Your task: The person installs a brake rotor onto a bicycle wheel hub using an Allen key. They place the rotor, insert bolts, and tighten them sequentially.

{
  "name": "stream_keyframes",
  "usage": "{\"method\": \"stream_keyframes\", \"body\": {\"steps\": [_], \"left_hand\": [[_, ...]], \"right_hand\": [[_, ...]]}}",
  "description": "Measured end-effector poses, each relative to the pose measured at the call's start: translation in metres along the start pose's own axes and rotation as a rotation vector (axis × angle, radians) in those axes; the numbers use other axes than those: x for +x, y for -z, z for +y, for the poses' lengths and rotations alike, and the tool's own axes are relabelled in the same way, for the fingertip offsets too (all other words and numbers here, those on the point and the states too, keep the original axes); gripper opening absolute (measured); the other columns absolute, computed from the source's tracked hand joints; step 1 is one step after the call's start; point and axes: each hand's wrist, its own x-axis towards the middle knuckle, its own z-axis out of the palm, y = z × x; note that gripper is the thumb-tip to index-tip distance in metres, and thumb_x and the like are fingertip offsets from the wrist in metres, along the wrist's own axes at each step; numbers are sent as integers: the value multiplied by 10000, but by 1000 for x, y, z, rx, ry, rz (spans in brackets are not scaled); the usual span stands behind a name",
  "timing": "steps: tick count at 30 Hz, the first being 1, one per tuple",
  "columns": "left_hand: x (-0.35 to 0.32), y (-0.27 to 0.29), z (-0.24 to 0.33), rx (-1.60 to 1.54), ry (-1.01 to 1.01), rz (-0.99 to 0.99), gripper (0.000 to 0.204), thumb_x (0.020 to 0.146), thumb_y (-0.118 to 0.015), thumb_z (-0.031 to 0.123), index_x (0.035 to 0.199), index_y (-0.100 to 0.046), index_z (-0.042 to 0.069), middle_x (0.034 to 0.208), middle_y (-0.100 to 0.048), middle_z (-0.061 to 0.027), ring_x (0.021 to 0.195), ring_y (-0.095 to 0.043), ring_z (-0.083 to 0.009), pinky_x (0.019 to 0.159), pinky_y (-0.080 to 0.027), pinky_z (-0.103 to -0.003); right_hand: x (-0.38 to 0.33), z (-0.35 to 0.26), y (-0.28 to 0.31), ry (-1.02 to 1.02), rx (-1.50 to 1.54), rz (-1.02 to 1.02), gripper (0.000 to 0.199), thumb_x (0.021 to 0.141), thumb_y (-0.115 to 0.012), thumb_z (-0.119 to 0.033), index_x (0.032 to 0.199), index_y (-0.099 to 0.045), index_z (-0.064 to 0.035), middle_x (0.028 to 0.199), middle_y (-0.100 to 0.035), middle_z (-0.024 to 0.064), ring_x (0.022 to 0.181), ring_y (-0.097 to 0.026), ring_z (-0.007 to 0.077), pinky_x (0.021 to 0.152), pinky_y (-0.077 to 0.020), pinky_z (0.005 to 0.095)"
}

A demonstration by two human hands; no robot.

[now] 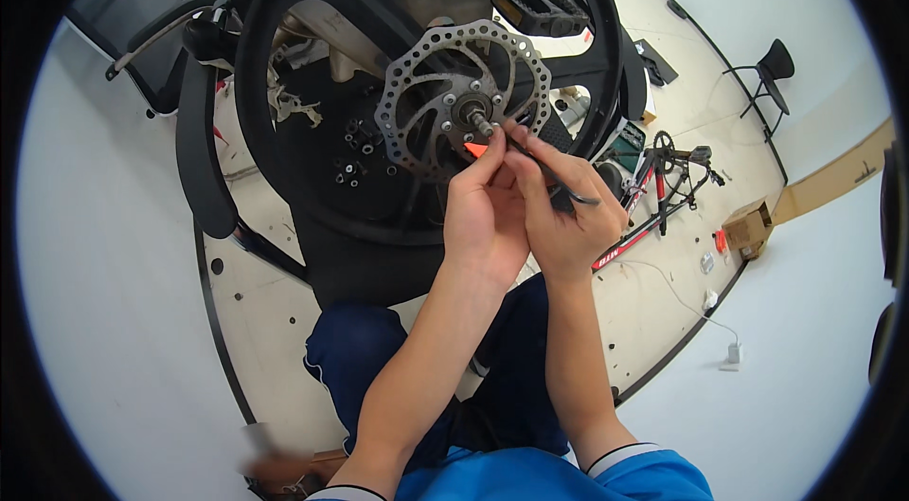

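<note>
At centre-left we see the toothed brake disc on the black wheel. Our left hand pinches a small orange piece beside its axle; our right hand grips a thin dark tool. A brown cardboard box sits far right on the floor.

Bright, even indoor light with soft shadows; sharp at the centre, fisheye bending and black vignette at the rim.

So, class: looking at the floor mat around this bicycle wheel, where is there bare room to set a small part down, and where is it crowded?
Bare mat lies right of the right hand, between the red frame piece and the white cable. More lies lower left, between the mat's black edge and the blue trouser leg. Crowded: around the cardboard box, the frame parts, and the loose nuts behind the wheel.
</note>
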Motion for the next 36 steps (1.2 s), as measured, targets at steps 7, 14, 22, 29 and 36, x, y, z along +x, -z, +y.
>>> {"method": "stream_keyframes", "body": {"steps": [7, 14, 22, 29, 36], "left_hand": [[4, 0, -2, -18, -18, 63, 191, 993, -683, 299, 1038, -709, 115, 979, -678, 7, 881, -632, -107, 800, -528, -305], [8, 14, 1, -14, 58, -79, 268, 1023, -620, 352, 1104, -695, 108, 1015, -682, 25, 937, -628, -115, 846, -502, -319], [2, 7, 8, -21, 111, -111, 201, 1014, -645, 268, 1104, -689, 93, 1025, -674, 9, 926, -612, -99, 882, -500, -277], [12, 15, 2, -101, 145, -134, 223, 997, -665, 343, 1009, -714, 125, 911, -674, 46, 769, -626, -134, 787, -495, -284], [-5, -1, 3, -73, 72, -105, 243, 1036, -582, 240, 1199, -667, 82, 1097, -684, -26, 1002, -630, -142, 923, -497, -301]], "right_hand": [[0, -1, 5, -27, 195, -120, 291, 804, -745, 107, 1083, -758, 27, 1027, -766, 169, 928, -755, 216, 800, -591, 271], [-7, 0, -2, -189, 266, -34, 241, 738, -846, 70, 964, -767, 34, 916, -772, 140, 821, -748, 186, 746, -575, 248], [-4, 0, -7, -75, 231, 14, 267, 725, -842, 78, 972, -761, 18, 946, -766, 144, 757, -736, 172, 702, -574, 244], [-7, -6, 3, -265, 343, -71, 263, 759, -810, 88, 1013, -764, 39, 956, -771, 146, 794, -744, 167, 737, -586, 250], [-7, 3, -6, -274, 280, 53, 179, 750, -838, 92, 871, -715, 42, 831, -728, 92, 793, -701, 129, 707, -557, 237]]}}
